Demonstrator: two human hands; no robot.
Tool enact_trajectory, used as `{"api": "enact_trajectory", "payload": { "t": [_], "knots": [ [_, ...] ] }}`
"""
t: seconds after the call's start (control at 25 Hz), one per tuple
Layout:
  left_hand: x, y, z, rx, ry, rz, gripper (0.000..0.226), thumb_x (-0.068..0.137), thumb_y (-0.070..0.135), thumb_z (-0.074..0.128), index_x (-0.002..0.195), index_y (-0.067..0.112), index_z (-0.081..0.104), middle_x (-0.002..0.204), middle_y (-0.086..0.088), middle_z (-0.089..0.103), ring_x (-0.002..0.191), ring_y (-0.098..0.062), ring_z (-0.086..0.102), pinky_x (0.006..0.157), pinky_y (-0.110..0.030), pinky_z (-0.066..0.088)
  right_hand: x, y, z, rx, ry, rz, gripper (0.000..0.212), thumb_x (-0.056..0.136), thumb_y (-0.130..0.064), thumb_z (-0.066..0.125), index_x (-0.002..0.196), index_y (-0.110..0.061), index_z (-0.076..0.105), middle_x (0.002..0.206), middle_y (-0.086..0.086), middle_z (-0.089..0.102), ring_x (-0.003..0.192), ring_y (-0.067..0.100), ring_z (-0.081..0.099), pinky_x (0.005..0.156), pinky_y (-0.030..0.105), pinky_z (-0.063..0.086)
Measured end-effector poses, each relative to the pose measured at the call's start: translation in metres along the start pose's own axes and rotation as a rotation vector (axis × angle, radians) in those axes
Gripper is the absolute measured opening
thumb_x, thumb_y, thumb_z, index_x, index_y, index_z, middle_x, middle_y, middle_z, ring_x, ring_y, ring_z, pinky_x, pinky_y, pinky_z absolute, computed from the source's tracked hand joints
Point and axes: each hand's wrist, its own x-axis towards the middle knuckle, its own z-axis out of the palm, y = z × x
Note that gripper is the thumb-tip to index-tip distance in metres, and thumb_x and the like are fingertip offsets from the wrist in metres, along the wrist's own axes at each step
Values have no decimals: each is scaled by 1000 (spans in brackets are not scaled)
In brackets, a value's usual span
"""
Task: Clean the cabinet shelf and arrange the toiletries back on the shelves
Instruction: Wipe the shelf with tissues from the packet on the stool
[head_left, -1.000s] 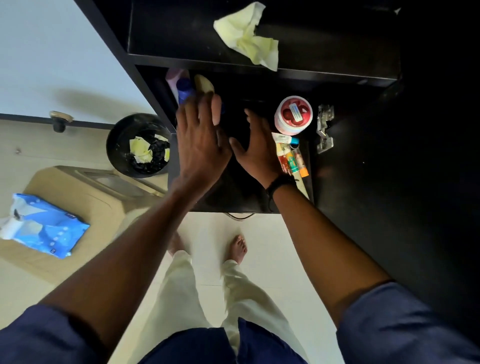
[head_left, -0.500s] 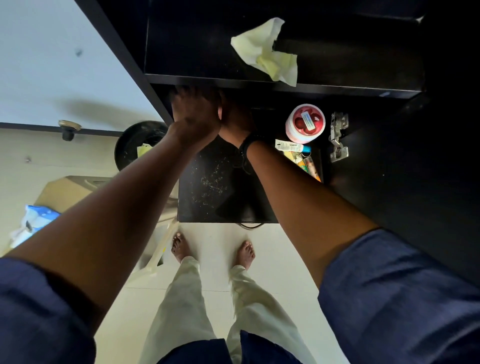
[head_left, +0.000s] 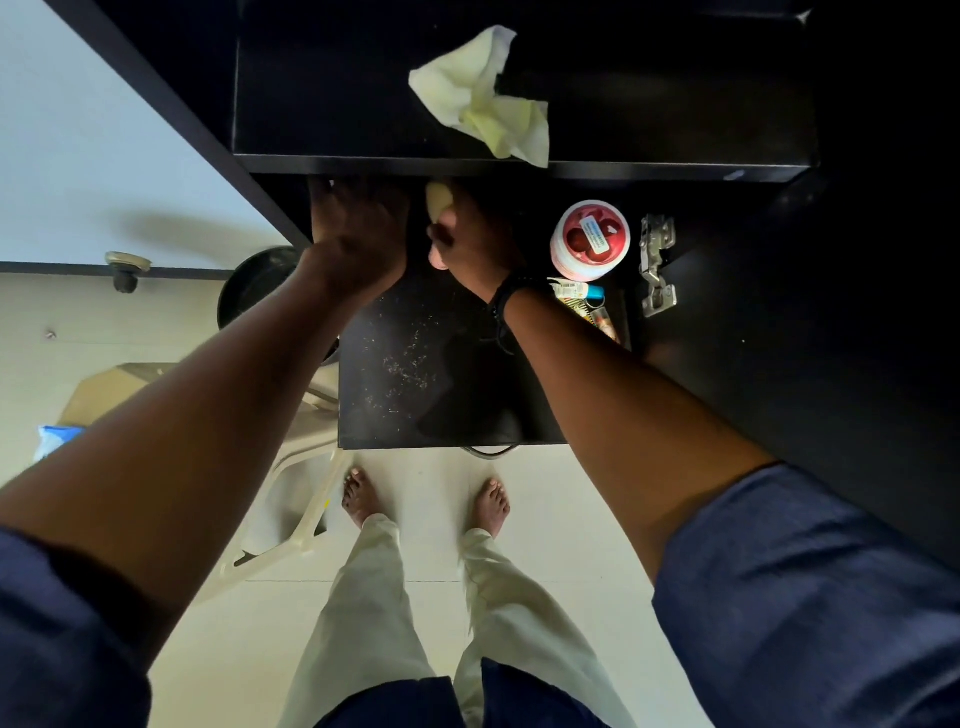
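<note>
Both arms reach toward the upper middle of the frame, into the dark gap beneath the upper black cabinet shelf (head_left: 363, 104). The left hand (head_left: 358, 228) has its fingers hidden in shadow under that shelf's edge, so whether it grips anything cannot be told. Just beside it, the right hand (head_left: 467, 239) is closed around a pale cream rounded bottle (head_left: 439, 200). On the lower black shelf (head_left: 415, 384), speckled with light crumbs, a round red-and-white lidded jar (head_left: 590, 240) stands at centre right, with a small white tube with a blue cap (head_left: 576, 290) just below it. A crumpled pale yellow cloth (head_left: 483, 98) lies on the upper shelf, overhanging its front edge.
</note>
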Motion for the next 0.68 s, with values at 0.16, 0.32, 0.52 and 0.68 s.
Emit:
{"api": "enact_trajectory", "payload": {
  "t": [0.16,0.32,0.52,0.68],
  "knots": [
    [-4,-9,0,26,-60,143,53,86,29,65,135,21,48,140,-4,53,135,-30,37,113,-43,19,-5,30,-30,-120,33,75,52,96,-19,52,144,-11,34,140,16,46,130,31,42,105,34,34],
    [-5,-13,8,162,-68,227,87,79,37,72,148,16,24,147,-12,42,137,-37,33,111,-49,24,-12,50,-55,-296,107,96,54,96,-26,53,143,-10,34,144,15,41,133,30,37,105,33,30],
    [3,-17,15,156,-16,260,46,94,27,53,137,10,45,130,-21,55,117,-42,51,98,-46,43,-20,61,-63,-312,181,131,58,94,-26,56,145,-8,33,145,17,40,135,32,35,108,35,30],
    [2,-8,4,83,-42,273,47,90,17,58,135,7,46,126,-23,56,115,-44,52,95,-48,44,-23,68,-64,-337,221,119,58,94,-29,55,145,-9,34,140,17,47,131,32,41,106,35,31]
  ]
}}
